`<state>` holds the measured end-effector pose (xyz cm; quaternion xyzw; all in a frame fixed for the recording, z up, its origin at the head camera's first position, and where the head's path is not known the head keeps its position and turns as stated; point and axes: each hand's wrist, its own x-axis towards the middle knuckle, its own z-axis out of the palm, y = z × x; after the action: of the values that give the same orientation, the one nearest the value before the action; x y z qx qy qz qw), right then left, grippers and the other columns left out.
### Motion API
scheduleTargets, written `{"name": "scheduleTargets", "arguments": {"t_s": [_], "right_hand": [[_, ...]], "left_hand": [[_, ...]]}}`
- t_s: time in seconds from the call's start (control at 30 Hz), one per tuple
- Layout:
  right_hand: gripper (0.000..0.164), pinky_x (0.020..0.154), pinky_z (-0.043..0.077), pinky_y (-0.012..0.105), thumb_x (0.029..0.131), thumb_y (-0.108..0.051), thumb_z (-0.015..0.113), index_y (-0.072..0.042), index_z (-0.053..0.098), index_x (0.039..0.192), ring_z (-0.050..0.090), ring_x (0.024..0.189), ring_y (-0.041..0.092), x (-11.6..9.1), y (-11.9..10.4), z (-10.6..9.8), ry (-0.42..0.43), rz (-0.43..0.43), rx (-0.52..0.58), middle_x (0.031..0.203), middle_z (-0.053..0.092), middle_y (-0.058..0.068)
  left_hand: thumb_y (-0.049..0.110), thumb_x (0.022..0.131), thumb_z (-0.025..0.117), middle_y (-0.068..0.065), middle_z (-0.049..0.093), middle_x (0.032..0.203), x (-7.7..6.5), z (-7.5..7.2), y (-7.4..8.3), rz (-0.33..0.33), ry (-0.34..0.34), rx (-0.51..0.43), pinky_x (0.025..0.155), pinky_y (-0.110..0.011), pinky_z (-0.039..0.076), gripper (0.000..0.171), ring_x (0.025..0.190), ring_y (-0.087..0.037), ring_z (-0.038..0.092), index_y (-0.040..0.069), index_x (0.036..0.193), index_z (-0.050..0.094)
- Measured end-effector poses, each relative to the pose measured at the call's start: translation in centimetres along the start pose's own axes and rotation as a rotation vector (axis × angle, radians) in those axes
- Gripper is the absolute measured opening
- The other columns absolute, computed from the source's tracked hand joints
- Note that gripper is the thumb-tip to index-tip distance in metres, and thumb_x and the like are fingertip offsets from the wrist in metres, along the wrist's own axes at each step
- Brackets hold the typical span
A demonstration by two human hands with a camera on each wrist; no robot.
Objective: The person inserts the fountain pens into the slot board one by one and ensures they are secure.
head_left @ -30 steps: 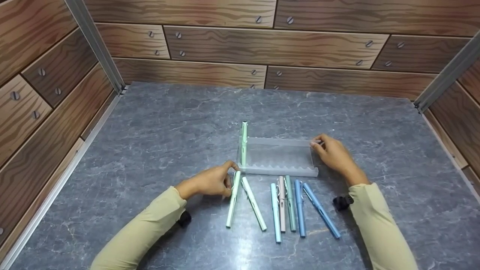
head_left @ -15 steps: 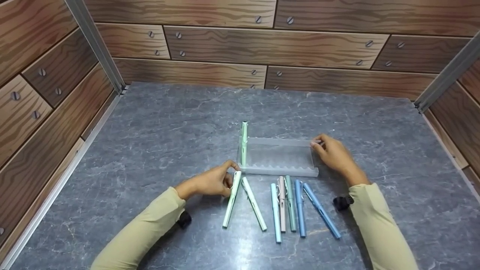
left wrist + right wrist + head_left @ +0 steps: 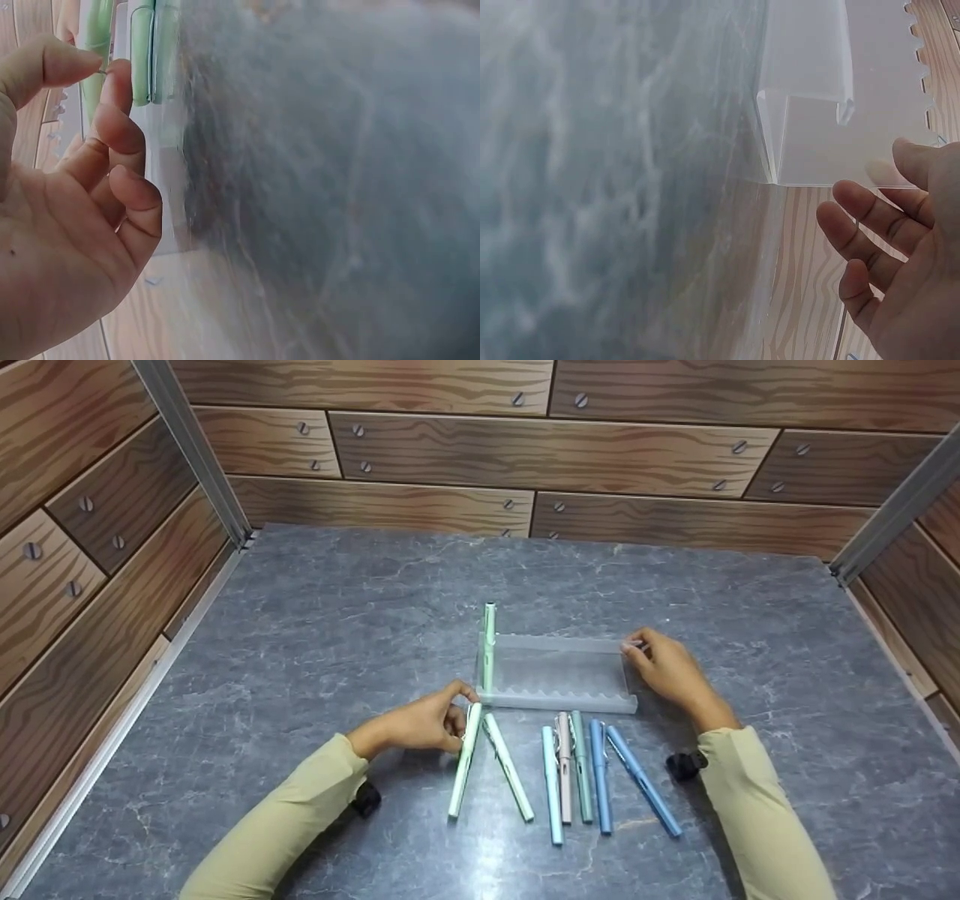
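My left hand [image 3: 424,721] pinches a light green pen [image 3: 465,765] between thumb and fingers near its capped end, just in front of the tray's left corner. A second light green pen [image 3: 508,769] lies slanted to its right. The clear plastic pen tray [image 3: 559,705] has a row of notches along its near edge. One green pen [image 3: 489,652] rests in its leftmost notch, its cap sticking out past the far edge. At the tray's far right corner, my right hand [image 3: 667,667] grips the edge between thumb and fingers; the right wrist view shows the thumb on the translucent panel [image 3: 817,142].
Right of the green pens lie a pale aqua pen [image 3: 552,787], a greyish-pink pen [image 3: 564,772], a dark teal pen [image 3: 581,769] and two blue pens, one straight [image 3: 600,780] and one slanted [image 3: 645,784]. Wood-patterned walls [image 3: 450,442] border the grey marbled table [image 3: 360,592].
The lower end of the pinched green pen has swung slightly left, then a little back right. The right hand, tray and other pens stay in place.
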<state>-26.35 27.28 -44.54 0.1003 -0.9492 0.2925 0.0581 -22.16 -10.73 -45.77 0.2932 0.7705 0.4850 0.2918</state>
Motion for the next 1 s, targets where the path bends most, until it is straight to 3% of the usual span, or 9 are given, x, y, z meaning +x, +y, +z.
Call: {"name": "scheduleTargets", "arguments": {"t_s": [0.23, 1.0], "right_hand": [[0.025, 0.086, 0.048, 0.053, 0.1, -0.019, 0.051, 0.003, 0.058, 0.107, 0.063, 0.095, 0.039, 0.11, 0.06, 0.03, -0.003, -0.007, 0.023, 0.103, 0.066, 0.026], [0.025, 0.085, 0.049, 0.053, 0.1, -0.017, 0.052, 0.005, 0.058, 0.108, 0.064, 0.094, 0.039, 0.14, 0.19, 0.17, -0.003, -0.013, 0.021, 0.102, 0.066, 0.026]], "left_hand": [[-0.011, 0.077, 0.062, -0.002, 0.057, 0.076, 0.0, -0.34, -0.07, -0.014, -0.003, -0.044, 0.059, -0.02, 0.043, 0.059, 0.062, -0.008, 0.053, 0.005, 0.127, 0.034], [-0.007, 0.076, 0.065, 0.001, 0.055, 0.071, 0.21, -0.47, 0.06, -0.041, 0.09, -0.072, 0.058, -0.019, 0.043, 0.06, 0.061, -0.007, 0.052, 0.006, 0.126, 0.033]]}}
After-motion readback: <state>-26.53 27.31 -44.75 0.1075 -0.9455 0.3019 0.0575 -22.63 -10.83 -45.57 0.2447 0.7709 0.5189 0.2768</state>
